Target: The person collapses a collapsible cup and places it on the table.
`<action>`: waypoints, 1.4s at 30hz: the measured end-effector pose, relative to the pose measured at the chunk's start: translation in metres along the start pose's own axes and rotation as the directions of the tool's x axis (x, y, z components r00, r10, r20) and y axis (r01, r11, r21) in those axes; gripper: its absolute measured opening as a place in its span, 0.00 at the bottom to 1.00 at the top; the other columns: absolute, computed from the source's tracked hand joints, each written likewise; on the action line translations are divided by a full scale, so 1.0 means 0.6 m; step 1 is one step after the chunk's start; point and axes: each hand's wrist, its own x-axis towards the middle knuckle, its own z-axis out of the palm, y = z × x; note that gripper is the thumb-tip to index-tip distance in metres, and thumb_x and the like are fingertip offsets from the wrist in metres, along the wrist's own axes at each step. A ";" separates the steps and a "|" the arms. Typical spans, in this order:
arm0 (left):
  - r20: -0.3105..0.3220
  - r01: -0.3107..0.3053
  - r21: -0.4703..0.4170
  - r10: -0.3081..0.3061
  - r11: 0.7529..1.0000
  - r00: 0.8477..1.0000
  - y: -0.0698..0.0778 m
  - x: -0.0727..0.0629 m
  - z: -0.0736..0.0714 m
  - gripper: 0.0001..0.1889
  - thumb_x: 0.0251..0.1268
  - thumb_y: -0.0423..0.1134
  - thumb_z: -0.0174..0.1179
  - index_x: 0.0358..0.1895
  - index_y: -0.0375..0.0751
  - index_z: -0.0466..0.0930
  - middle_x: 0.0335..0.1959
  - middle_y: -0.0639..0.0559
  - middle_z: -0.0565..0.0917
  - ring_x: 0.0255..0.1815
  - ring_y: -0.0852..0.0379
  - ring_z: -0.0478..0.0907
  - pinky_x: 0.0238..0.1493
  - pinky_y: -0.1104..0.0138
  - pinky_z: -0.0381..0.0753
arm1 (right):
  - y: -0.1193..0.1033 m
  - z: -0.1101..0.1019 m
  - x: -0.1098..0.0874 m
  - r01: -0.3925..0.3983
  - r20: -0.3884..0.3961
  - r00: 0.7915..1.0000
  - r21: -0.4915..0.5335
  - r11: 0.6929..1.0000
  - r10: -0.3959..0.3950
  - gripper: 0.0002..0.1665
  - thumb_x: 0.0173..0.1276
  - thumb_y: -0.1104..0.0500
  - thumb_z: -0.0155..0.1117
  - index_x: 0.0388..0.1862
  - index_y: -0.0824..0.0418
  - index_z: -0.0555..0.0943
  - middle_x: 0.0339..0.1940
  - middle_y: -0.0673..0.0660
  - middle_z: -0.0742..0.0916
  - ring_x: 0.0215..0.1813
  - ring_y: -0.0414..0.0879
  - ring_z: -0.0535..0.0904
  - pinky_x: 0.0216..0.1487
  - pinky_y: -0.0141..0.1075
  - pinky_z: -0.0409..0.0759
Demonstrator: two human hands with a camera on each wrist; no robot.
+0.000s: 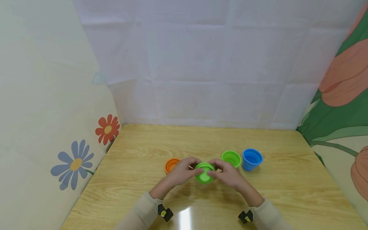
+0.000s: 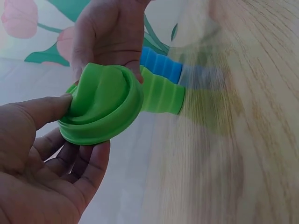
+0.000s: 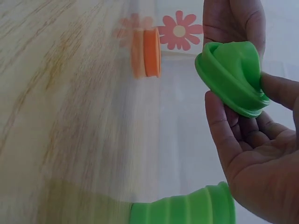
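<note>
Both hands hold a green collapsible cup [image 1: 204,177] above the table, its base toward the head camera and its walls partly folded. My left hand [image 1: 184,171] grips its left side, thumb on the base and fingers round the rim. From the other side my right hand [image 1: 228,174] pinches it the same way. In the left wrist view the cup [image 2: 100,105] has a dented, uneven wall. The right wrist view shows the cup [image 3: 233,79] tilted, with the right thumb pressing its raised part.
A flattened orange collapsible cup [image 1: 172,165] lies left of the hands, partly behind the left one. Beyond the right hand stand an extended green cup [image 1: 231,158] and an extended blue cup [image 1: 252,159], side by side on the wooden table [image 1: 138,191]. White cloth [image 1: 184,64] hangs behind.
</note>
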 end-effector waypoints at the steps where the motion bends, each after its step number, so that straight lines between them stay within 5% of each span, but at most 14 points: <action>1: -0.003 -0.005 0.004 0.005 1.000 1.000 0.000 0.000 0.000 0.13 0.74 0.46 0.62 0.53 0.43 0.84 0.43 0.55 0.83 0.43 0.59 0.79 0.47 0.65 0.83 | 0.000 0.000 0.000 -0.002 -0.003 1.000 -0.003 1.000 0.002 0.18 0.73 0.53 0.66 0.57 0.60 0.82 0.41 0.53 0.84 0.47 0.49 0.77 0.45 0.36 0.80; 10: -0.061 0.005 0.026 -0.004 1.000 0.998 0.001 0.001 0.003 0.13 0.72 0.46 0.64 0.52 0.45 0.85 0.40 0.57 0.85 0.42 0.59 0.80 0.43 0.65 0.83 | 0.003 0.004 0.001 -0.063 -0.079 0.995 -0.005 0.998 0.062 0.17 0.71 0.52 0.68 0.55 0.57 0.84 0.43 0.52 0.85 0.49 0.47 0.78 0.45 0.37 0.80; 17: -0.134 0.012 -0.075 -0.022 0.997 0.991 0.001 0.001 0.004 0.15 0.71 0.46 0.64 0.53 0.43 0.84 0.42 0.53 0.85 0.43 0.56 0.78 0.43 0.62 0.82 | 0.003 0.001 0.002 -0.081 -0.142 0.985 0.133 0.988 0.100 0.23 0.74 0.52 0.66 0.62 0.62 0.80 0.51 0.56 0.85 0.54 0.47 0.79 0.55 0.40 0.80; 21: -0.083 0.037 -0.172 -0.051 0.984 0.995 0.002 0.001 0.003 0.15 0.72 0.44 0.64 0.54 0.39 0.81 0.43 0.48 0.83 0.42 0.56 0.79 0.43 0.57 0.87 | -0.001 -0.003 0.000 -0.087 -0.126 0.985 0.201 0.976 0.114 0.23 0.75 0.54 0.64 0.64 0.64 0.78 0.53 0.58 0.85 0.55 0.48 0.80 0.56 0.40 0.82; 27: 0.019 0.064 -0.272 -0.061 0.960 0.998 0.007 0.001 0.004 0.18 0.74 0.43 0.62 0.56 0.33 0.78 0.44 0.44 0.81 0.39 0.56 0.81 0.46 0.47 0.88 | -0.007 -0.007 0.000 -0.097 -0.129 0.985 0.156 0.983 0.118 0.23 0.74 0.51 0.65 0.62 0.61 0.81 0.53 0.56 0.86 0.56 0.50 0.80 0.58 0.43 0.81; 42: -0.064 0.068 -0.355 -0.097 0.933 0.993 0.005 0.003 0.003 0.20 0.74 0.41 0.62 0.60 0.32 0.74 0.44 0.42 0.80 0.40 0.55 0.83 0.46 0.48 0.88 | 0.007 -0.004 -0.003 0.015 -0.075 0.997 0.338 0.941 0.011 0.27 0.79 0.57 0.58 0.70 0.70 0.70 0.59 0.67 0.80 0.54 0.45 0.81 0.52 0.38 0.85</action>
